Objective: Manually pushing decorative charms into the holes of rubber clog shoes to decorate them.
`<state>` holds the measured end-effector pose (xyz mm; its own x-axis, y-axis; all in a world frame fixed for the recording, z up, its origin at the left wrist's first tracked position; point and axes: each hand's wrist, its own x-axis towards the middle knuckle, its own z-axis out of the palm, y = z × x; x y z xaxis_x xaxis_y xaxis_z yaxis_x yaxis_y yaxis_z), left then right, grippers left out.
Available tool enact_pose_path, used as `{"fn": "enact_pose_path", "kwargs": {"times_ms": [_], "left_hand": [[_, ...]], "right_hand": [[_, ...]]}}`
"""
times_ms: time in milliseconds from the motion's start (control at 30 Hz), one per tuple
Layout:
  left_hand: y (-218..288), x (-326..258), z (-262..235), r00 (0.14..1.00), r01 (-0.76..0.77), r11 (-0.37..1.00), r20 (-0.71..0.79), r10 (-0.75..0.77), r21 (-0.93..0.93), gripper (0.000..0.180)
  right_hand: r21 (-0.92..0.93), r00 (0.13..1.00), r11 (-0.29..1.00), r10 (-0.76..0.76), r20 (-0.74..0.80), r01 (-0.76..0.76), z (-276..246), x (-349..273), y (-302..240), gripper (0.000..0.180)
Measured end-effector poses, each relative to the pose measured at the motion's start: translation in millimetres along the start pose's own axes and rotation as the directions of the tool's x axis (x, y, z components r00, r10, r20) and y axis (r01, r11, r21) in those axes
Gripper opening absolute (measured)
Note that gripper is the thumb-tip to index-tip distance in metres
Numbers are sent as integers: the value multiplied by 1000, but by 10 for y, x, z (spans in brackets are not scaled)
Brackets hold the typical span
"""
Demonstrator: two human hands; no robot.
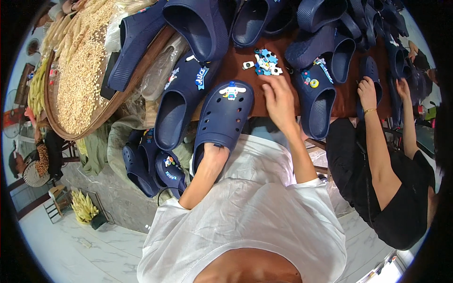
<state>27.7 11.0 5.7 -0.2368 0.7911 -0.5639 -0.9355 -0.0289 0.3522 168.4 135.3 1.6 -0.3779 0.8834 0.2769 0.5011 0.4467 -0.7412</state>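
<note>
While the thumb and fingers of the right hand (281,104) stood apart, their tips were at the near edge of a small pile of charms (267,62), blue, white and black; whether they touched it could not be told. The left hand (215,153) was pushed in through the heel opening of a navy clog (222,115), so its fingers were hidden and their grip could not be told. That clog lay sole down in front of the body, toe pointing away, with a white long-eared charm (231,90) on its toe. Just beside it, on the left, was a navy clog with several charms (175,106); another decorated clog (317,92) lay right of the right hand. Brown cloth (260,104) covered the table. Further left, a round basket (71,136) held pale kernels (78,92). Far right, a co-worker in black (401,203) had a hand on another clog.
</note>
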Motion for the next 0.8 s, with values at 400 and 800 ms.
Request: {"fn": "enact_pose_path", "kwargs": {"times_ms": [400, 800], "left_hand": [[0, -14, -37, 1000, 0, 1000, 5, 0, -28, 40], [-20, 78, 10, 998, -38, 997, -51, 35, -60, 40]], "right_hand": [[-480, 996, 877, -43, -84, -2, 99, 160, 322, 27], [-562, 991, 824, -119, -54, 68, 77, 271, 313, 11]]}}
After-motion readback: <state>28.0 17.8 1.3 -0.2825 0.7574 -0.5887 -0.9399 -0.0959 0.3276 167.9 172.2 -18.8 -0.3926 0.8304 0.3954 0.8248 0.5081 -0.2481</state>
